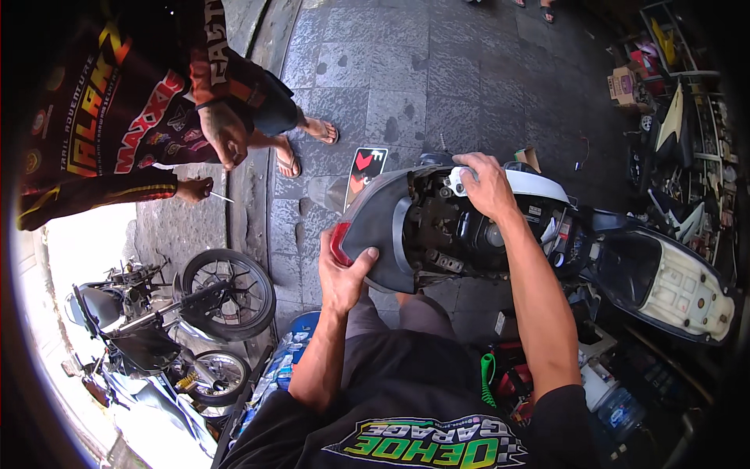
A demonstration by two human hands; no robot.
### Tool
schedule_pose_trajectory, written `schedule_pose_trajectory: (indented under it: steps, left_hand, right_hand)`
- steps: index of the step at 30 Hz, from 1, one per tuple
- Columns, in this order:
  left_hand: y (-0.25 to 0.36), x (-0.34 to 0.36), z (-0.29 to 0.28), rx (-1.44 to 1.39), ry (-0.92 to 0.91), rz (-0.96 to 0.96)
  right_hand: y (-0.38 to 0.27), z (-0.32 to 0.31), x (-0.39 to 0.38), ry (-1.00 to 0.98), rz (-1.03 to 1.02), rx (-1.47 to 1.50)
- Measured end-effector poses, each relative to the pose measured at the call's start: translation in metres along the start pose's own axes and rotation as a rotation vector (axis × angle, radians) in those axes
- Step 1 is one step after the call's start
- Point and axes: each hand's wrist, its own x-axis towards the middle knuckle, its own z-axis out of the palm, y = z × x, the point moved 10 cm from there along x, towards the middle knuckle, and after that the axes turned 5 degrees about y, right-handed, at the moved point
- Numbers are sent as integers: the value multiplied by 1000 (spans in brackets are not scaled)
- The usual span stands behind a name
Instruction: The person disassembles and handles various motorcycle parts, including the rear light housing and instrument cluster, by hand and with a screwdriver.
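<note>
A black-and-white motor scooter body stands crosswise before the person, its matt dark grey plastic tail cover (383, 234) at the left, around a bare, dark metal frame cavity (437, 223). The left hand (344, 275) cups the cover's near left corner, thumb pressed on top, fingers wrapping down past the glossy red tail lamp (341, 244). The right hand (491, 190) arches over the far rim, fingers slightly spread, thumb against a small white piece (456, 181); whether it pinches that piece I cannot tell. Beyond lies a long, curved white side panel (539, 186); well to the right sits an upturned seat with a cream underside (687, 289).

The cover looks light for its width, stiff with slight flex, and rather smooth. Its thick rounded corners seem the best hold; the lamp lens and thin edges are probably brittle, so pressure belongs on the grey plastic.
</note>
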Motion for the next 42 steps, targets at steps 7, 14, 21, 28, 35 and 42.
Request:
schedule_pose_trajectory:
  steps: [7,14,21,28,35,42]
  left_hand:
    - [5,22,31,39,-162,-8]
    - [-24,40,39,-123,-165,-40]
    - [-17,37,49,-44,-196,13]
    - [-19,32,49,-73,-127,20]
    - [-28,26,46,-46,-95,87]
    - [-24,25,54,-61,-117,57]
  right_hand:
    - [7,8,3,-133,-2,36]
    - [3,8,10,-274,12,72]
    - [-15,5,-13,-333,-326,-263]
    - [-8,1,5,-441,-315,-189]
    - [-1,2,11,-472,-298,-114]
    - [-6,-3,15,-511,-283,-43]
